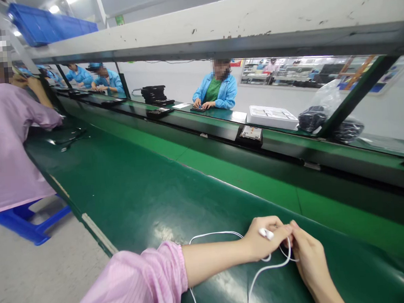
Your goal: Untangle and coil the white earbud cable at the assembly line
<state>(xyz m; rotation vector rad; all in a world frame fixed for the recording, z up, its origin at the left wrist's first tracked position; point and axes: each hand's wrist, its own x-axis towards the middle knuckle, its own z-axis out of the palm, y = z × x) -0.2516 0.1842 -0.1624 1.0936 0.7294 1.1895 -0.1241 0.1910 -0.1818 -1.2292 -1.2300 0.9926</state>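
My left hand (263,242) rests on the dark green bench top (139,197) with its fingers closed around a white earbud (266,233). The white earphone cable (262,271) loops behind that hand and trails back toward me over the bench. My right hand (308,255) is just to the right, its fingertips pinched on the cable next to the left fingers. A pink sleeve covers my left forearm.
A green conveyor belt (245,171) runs diagonally past the bench, carrying a black tray (251,135) and others further up. A person in pink sits at my left on a blue stool (30,223). People in blue work across the belt. A white box (272,115) and bagged black items (315,116) lie beyond.
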